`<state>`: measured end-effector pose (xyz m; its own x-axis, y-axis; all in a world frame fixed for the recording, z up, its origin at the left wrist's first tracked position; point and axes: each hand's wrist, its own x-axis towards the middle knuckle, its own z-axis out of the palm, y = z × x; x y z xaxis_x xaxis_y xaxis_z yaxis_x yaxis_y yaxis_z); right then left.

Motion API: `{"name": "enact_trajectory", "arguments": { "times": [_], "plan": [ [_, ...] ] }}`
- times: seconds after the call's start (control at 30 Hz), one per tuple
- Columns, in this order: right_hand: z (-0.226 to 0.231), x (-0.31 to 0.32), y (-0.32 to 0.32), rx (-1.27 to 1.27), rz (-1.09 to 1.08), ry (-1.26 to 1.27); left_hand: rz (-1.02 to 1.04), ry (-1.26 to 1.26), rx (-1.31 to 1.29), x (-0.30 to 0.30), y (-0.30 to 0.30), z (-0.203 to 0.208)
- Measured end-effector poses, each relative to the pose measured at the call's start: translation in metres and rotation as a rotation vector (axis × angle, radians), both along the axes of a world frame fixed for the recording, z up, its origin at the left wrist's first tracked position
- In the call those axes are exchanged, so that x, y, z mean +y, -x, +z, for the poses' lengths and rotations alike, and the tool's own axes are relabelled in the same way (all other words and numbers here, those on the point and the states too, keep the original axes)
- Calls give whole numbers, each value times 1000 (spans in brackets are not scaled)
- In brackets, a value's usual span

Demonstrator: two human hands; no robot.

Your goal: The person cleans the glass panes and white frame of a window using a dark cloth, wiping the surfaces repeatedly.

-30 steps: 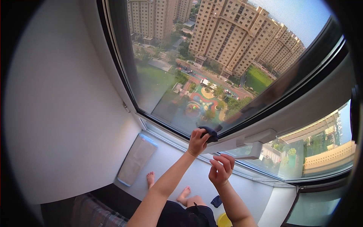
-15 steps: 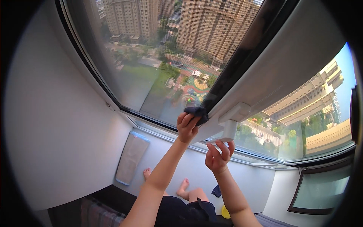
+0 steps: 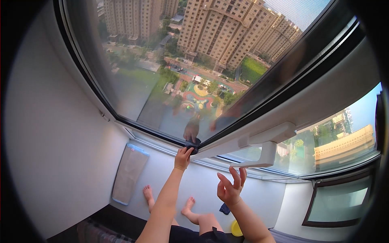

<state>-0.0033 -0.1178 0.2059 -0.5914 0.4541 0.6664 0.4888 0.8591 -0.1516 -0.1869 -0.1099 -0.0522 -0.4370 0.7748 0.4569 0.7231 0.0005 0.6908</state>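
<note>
Now I've got my left hand (image 3: 183, 157) up at the lower corner of the window sash (image 3: 259, 101), fingers pinched around a small dark cloth (image 3: 193, 146) and pressing it against the frame edge there. Just below the white window handle (image 3: 265, 152) my right hand (image 3: 229, 188) hovers, fingers spread wide, holding nothing, fingertips close under the handle's tip. Far beneath the sash, a folded mat (image 3: 129, 172) lies along the floor by the wall.
</note>
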Motion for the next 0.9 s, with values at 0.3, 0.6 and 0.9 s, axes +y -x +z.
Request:
{"name": "enact_trajectory", "arguments": {
  "times": [0.3, 0.6, 0.9],
  "plan": [
    [18, -38, 22, 118, 80, 121, 543, -245, -594, -11, 93, 121],
    [54, -39, 51, 268, 75, 173, 738, -700, -147, 36, 84, 348],
    [101, -3, 64, 329, 70, 28, 28, -504, 398, 18, 72, 355]
  ]
}}
